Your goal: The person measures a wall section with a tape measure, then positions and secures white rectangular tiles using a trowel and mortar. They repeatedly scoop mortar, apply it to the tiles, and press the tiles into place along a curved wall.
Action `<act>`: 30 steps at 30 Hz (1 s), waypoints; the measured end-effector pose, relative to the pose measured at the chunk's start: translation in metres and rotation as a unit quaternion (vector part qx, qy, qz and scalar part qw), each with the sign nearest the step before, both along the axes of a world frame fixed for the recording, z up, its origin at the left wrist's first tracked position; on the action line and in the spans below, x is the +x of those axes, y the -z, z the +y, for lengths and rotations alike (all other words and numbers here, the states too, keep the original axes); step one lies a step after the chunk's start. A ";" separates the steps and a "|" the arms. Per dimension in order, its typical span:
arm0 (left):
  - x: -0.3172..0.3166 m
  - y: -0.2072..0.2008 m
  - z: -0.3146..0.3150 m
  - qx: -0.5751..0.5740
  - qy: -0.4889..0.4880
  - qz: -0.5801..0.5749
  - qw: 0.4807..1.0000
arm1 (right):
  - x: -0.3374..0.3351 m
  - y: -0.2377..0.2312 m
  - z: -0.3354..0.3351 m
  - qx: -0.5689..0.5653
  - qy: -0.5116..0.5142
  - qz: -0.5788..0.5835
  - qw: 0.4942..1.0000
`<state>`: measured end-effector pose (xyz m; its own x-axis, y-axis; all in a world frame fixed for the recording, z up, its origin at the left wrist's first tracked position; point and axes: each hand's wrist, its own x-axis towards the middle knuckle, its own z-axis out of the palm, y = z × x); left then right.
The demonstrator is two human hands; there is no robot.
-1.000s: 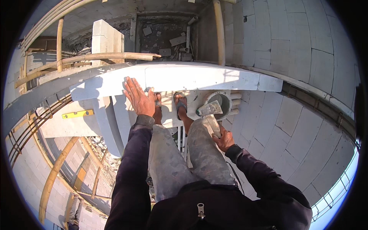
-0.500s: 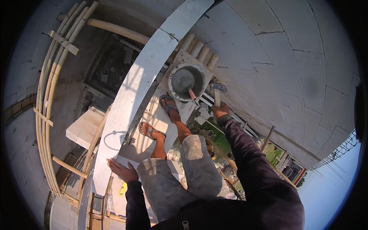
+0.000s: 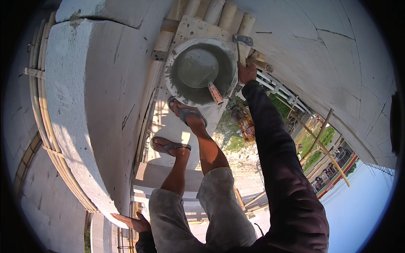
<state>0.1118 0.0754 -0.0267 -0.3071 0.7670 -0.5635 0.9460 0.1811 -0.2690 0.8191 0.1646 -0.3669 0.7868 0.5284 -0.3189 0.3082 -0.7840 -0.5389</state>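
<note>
Head view: bucket (image 3: 229, 67) holds mix (image 3: 195, 65), tool (image 3: 215, 92); hammer (image 3: 241, 45) beside.

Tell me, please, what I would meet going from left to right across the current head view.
Bamboo poles, left hand, round bucket, right hand gripping a hammer, blue sky.

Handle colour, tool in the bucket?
Tool handle: reddish-orange with pale patches, best seen in head view.
</note>
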 end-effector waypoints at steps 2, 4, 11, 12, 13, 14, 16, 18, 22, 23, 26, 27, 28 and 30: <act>-0.033 0.010 -0.012 -0.102 -0.084 0.037 0.991 | 0.042 0.034 -0.006 -0.048 -0.104 -0.053 0.992; -0.029 0.000 -0.010 -0.114 -0.073 0.028 0.990 | 0.040 0.047 -0.011 -0.106 -0.062 -0.053 0.991; 0.117 -0.076 0.044 0.035 0.001 -0.144 0.989 | -0.102 -0.107 0.034 -0.048 -0.179 -0.112 0.976; 0.134 -0.080 0.047 0.025 0.036 -0.167 0.985 | -0.118 -0.113 0.037 -0.119 -0.246 -0.154 0.949; 0.155 -0.083 0.054 0.015 0.072 -0.187 0.980 | -0.130 -0.110 0.038 -0.188 -0.310 -0.192 0.912; 0.175 -0.081 0.062 0.002 0.050 -0.242 0.969 | -0.133 -0.102 0.038 -0.218 -0.326 -0.175 0.903; 0.198 -0.075 0.077 -0.035 0.017 -0.300 0.953 | -0.134 -0.080 0.041 -0.277 -0.359 -0.137 0.881; 0.205 -0.070 0.079 -0.054 -0.019 -0.328 0.943 | -0.131 -0.069 0.050 -0.321 -0.290 -0.077 0.898; 0.189 -0.056 0.052 -0.069 -0.032 -0.355 0.932 | -0.110 -0.048 0.037 -0.315 -0.367 0.041 0.875; 0.188 -0.051 0.046 -0.081 -0.040 -0.355 0.930 | -0.117 -0.054 0.043 -0.330 -0.311 0.019 0.891; 0.195 -0.043 0.043 -0.100 -0.035 -0.342 0.934 | -0.142 -0.073 0.059 -0.342 -0.213 -0.050 0.914; 0.197 -0.036 0.044 -0.092 -0.005 -0.339 0.936 | -0.139 -0.065 0.053 -0.330 -0.223 -0.076 0.914; 0.197 -0.027 0.041 -0.084 0.025 -0.336 0.938 | -0.138 -0.058 0.047 -0.317 -0.233 -0.102 0.914; 0.200 -0.022 0.040 -0.064 0.073 -0.328 0.940 | -0.155 -0.053 0.052 -0.275 -0.189 -0.030 0.942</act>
<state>0.3120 0.1157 -0.0045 0.2411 0.6865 -0.6860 0.9283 0.0432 0.3694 0.6638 0.2163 -0.3142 0.6004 0.5423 -0.5877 0.6390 -0.7672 -0.0551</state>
